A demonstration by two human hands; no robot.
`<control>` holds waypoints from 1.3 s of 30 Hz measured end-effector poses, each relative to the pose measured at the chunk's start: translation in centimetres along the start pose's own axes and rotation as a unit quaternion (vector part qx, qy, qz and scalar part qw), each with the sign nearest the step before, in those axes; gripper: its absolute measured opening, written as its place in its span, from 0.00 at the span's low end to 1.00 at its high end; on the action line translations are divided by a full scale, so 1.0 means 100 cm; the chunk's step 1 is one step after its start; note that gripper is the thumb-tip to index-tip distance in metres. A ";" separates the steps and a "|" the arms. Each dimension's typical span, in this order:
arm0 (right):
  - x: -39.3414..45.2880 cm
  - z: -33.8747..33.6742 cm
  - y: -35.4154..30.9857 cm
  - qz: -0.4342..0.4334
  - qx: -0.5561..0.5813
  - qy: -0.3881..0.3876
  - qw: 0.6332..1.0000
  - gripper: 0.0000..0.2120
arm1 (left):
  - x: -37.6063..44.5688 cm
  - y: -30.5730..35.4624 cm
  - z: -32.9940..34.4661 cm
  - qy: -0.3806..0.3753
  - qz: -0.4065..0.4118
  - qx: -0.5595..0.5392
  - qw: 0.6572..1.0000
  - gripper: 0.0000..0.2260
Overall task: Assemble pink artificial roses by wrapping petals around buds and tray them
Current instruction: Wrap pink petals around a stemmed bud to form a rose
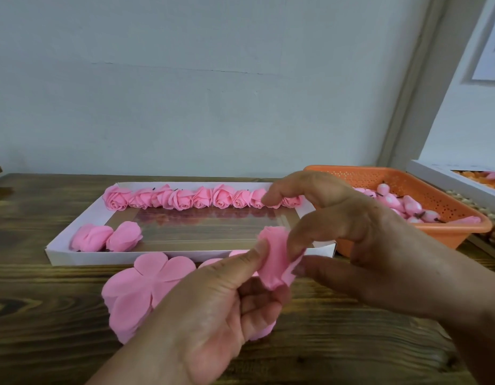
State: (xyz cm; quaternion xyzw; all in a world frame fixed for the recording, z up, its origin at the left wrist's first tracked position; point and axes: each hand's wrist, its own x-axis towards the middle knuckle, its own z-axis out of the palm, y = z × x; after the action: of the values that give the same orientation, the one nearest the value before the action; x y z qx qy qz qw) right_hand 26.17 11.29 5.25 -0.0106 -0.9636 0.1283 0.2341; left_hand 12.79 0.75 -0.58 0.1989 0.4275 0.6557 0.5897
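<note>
Head view: left hand and right hand both pinch a half-wrapped rose above the counter, bud hidden inside. Loose petals partly covered by left hand. Tray holds finished roses.

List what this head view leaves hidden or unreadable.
- Bud inside the half-wrapped rose: covered by petals and both hands, left hand, right hand.
- Petal stack: near part hidden by the left hand.
- Rose row in the white tray: right end blocked by a right finger.
- Orange basket: near left part behind the right hand.
- Box far right: cut by the edge.
</note>
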 end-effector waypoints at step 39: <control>-0.013 0.050 -0.018 0.248 0.327 0.217 0.886 0.14 | -0.005 0.001 -0.006 0.021 0.185 0.149 0.971 0.16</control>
State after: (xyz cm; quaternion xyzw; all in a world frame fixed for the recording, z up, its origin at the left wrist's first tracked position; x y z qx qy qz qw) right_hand 25.10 8.20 0.83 -0.1996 -0.7586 0.4842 0.3877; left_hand 12.33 0.08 -0.71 0.3467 0.4887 0.6859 0.4129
